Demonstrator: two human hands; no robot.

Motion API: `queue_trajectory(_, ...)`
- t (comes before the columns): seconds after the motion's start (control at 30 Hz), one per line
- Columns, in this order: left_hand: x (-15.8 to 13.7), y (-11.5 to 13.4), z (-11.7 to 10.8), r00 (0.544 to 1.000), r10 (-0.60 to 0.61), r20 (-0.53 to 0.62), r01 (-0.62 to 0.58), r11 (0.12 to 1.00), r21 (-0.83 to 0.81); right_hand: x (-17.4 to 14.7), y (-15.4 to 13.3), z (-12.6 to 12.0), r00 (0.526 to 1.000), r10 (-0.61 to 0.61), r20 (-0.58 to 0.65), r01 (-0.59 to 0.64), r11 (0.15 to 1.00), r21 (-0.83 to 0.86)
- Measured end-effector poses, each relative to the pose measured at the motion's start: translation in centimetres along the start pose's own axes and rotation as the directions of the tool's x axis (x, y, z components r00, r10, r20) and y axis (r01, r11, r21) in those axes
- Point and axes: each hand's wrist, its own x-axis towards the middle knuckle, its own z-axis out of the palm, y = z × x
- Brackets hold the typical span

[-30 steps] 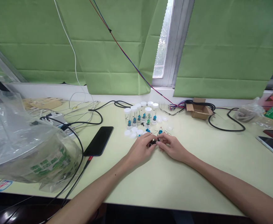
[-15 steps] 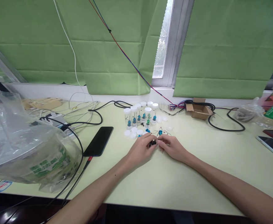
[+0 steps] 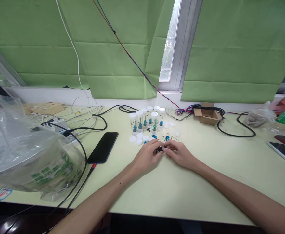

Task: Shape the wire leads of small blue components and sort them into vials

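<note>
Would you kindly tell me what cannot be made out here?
Head view: shape of the black part, mostly covered by the left hand and right hand.
Head view: lower parts of the rear tubes, behind the front tubes.
Head view: the white phone, cut off by the right edge.
Head view: green lettering at lower left, too blurred to read.

Left of the phone [image 3: 103, 148], a bag [image 3: 53, 169], edge-cropped; right, a dark piece [image 3: 159, 149], partly hidden by the left hand [image 3: 150, 152].

Office-like setting: desk [image 3: 176, 191], cables [image 3: 98, 129], green blinds [image 3: 118, 61]
</note>
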Motion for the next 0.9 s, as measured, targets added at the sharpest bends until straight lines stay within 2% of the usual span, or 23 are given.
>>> queue_trajectory(0.9, 0.01, 0.09, -0.07, 1.0, 0.02, 0.012, -0.02, 1.0, 0.016, 0.03, 0.06, 0.08, 1.0, 0.008, -0.01, -0.008, 1.0, -0.011)
